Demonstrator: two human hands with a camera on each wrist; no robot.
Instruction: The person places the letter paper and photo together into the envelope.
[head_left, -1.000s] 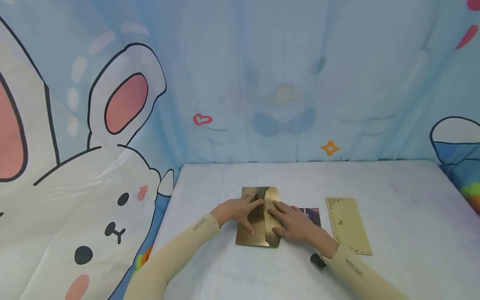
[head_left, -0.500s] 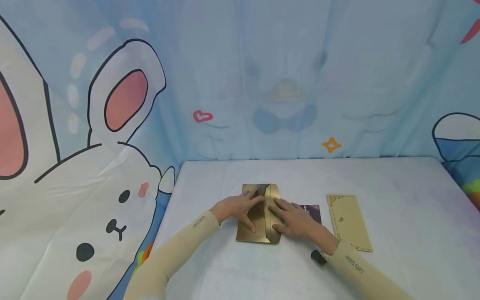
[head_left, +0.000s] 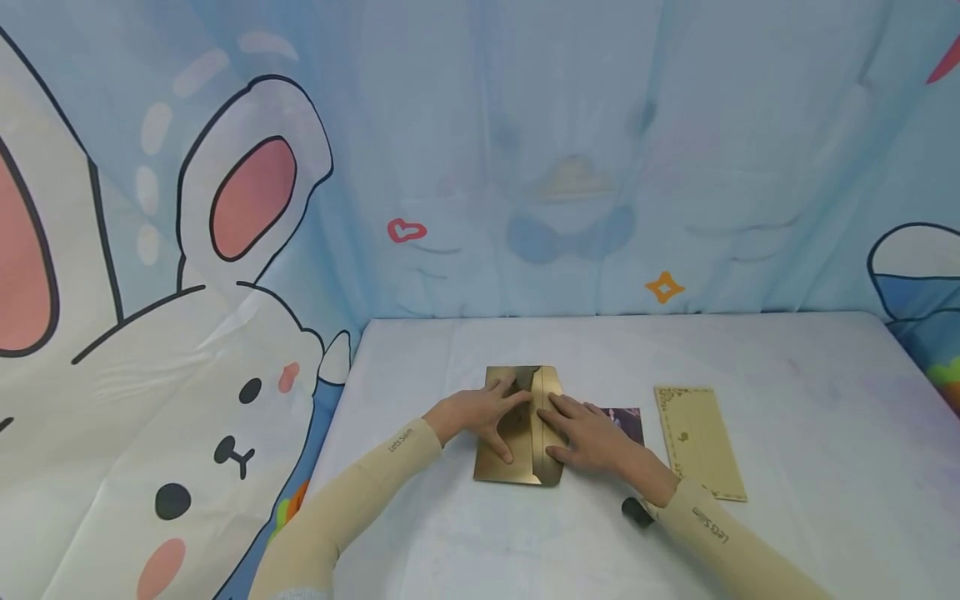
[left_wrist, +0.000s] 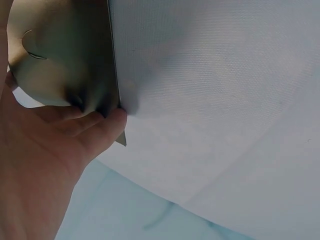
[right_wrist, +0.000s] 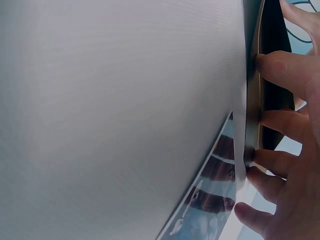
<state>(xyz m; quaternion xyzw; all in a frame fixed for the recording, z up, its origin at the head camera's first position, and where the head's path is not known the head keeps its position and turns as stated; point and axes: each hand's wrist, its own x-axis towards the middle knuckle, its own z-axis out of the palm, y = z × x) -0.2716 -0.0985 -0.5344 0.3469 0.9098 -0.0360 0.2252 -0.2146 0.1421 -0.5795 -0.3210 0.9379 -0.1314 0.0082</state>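
A shiny gold envelope (head_left: 502, 471) lies on the white table in the head view, its flap (head_left: 550, 472) on the right side. My left hand (head_left: 480, 414) rests on the envelope's body with fingers and thumb spread. In the left wrist view, fingertips of the left hand (left_wrist: 60, 140) touch the envelope (left_wrist: 60, 45) near its edge. The right hand (head_left: 592, 437) touches the flap from the right, fingers extended. Seen from the right wrist, the fingertips of the right hand (right_wrist: 297, 145) lie along the gold edge, with a dark surface beside them.
A dark-toned printed photo (head_left: 625, 422) lies partly hidden behind the right hand. Right of it is a pale gold card (head_left: 701, 442) with a patterned border. A small black object (head_left: 637, 512) sits by the right forearm. A blue cartoon curtain (head_left: 480, 150) hangs behind the table.
The head view has shifted slightly, so the scene sits a little higher in it. Both hands keep nearly the same places on the envelope.
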